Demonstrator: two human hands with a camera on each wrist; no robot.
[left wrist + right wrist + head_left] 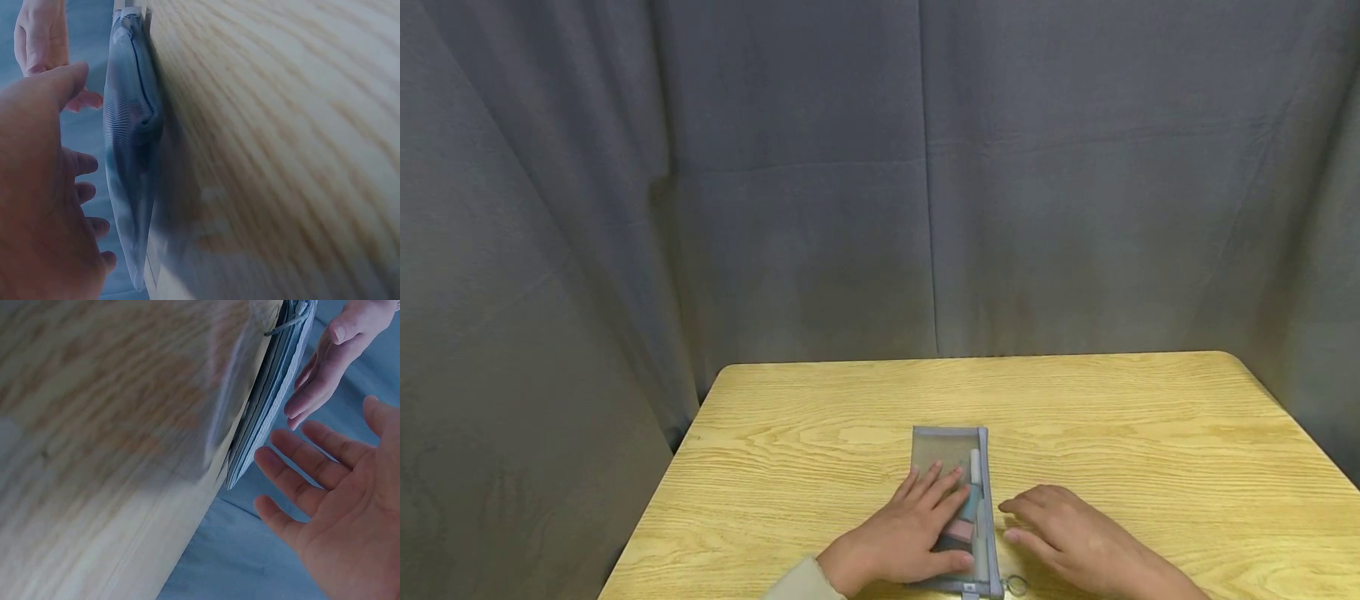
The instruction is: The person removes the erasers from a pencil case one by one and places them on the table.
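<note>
A grey mesh zip pouch [931, 443] lies flat near the front of the table, its long zip edge on the right. Through the mesh show a white stick-shaped item [975, 467], a pink block [958, 531] and something blue [972, 503]. My left hand [913, 533] is spread over the pouch with fingers straight, covering its lower left part; the left wrist view shows the palm and fingers close above the mesh. Right of the zip edge, my right hand [1067, 533] hovers with relaxed fingers and holds nothing. A metal ring [1017, 585] hangs at the pouch's near end.
The wood-grain table [805, 433] has rounded far corners. Behind it and along both sides hang grey curtains [805, 208], close to the table's edges.
</note>
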